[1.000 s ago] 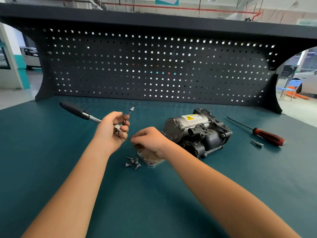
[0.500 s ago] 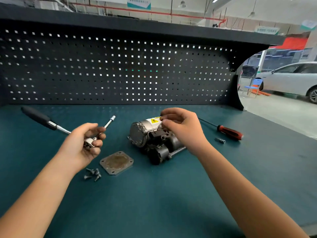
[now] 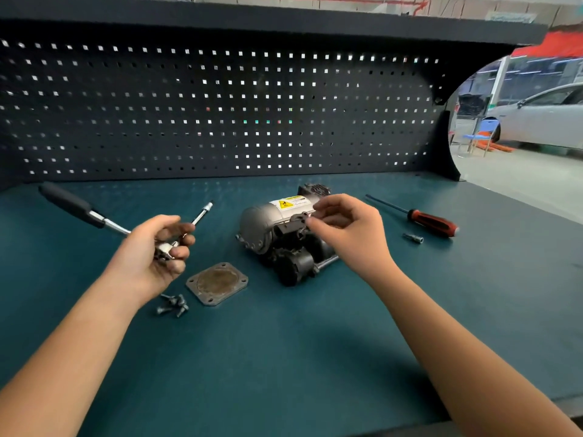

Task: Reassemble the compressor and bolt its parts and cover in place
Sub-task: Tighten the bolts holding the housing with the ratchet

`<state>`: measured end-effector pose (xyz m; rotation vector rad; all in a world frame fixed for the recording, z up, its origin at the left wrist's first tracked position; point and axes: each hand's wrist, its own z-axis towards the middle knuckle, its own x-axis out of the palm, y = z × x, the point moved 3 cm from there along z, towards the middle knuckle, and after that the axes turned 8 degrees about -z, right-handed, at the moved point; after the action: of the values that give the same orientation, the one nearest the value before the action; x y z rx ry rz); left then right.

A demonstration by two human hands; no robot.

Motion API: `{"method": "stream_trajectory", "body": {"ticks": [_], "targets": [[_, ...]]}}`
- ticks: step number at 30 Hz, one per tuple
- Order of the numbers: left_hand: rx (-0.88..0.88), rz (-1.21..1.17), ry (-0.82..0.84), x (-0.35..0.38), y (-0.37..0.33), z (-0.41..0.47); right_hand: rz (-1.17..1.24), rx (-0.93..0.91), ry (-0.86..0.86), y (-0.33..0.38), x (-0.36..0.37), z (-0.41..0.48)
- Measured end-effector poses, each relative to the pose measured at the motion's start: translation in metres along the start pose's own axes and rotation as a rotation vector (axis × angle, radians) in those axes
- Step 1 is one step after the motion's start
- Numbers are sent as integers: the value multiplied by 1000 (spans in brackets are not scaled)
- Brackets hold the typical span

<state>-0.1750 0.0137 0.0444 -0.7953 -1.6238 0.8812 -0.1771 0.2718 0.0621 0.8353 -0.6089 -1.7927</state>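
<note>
My left hand point(image 3: 151, 250) grips the ratchet wrench point(image 3: 67, 201) at its head, with the black handle angling up and away to its left. My right hand point(image 3: 350, 231) has its fingertips pinched at the black top bracket of the compressor point(image 3: 271, 228); I can't tell if they hold anything. The cover plate point(image 3: 217, 282) lies flat between the hands. The bolts point(image 3: 173, 305) are clustered just below my left wrist. The screwdriver point(image 3: 432, 222) is to the right of my right hand.

A workshop, most likely a vehicle repair garage. A dark perforated pegboard point(image 3: 220, 115) is standing behind a teal-topped table point(image 3: 284, 357). A red-handled screwdriver point(image 3: 432, 223), loose bolts point(image 3: 173, 304) and a metal compressor point(image 3: 268, 222) are lying on the table, and a ratchet wrench point(image 3: 72, 205) is being held above it. Past the pegboard's right end, a white car point(image 3: 542, 118) is sitting on a bare concrete floor point(image 3: 520, 178) near a blue chair point(image 3: 482, 130).
</note>
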Motion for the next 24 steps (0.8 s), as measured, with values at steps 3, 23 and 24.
{"method": "stream_trajectory", "body": {"ticks": [3,23,24], "targets": [[2,-2,2,0,0,-1,-63,-83,10,-2,4,-6],[5,12,16,2,0,-3,-533,-608,-19,8,5,-13],[7,9,17,2,-1,-3,-546,-620,-22,8,5,-13]]}}
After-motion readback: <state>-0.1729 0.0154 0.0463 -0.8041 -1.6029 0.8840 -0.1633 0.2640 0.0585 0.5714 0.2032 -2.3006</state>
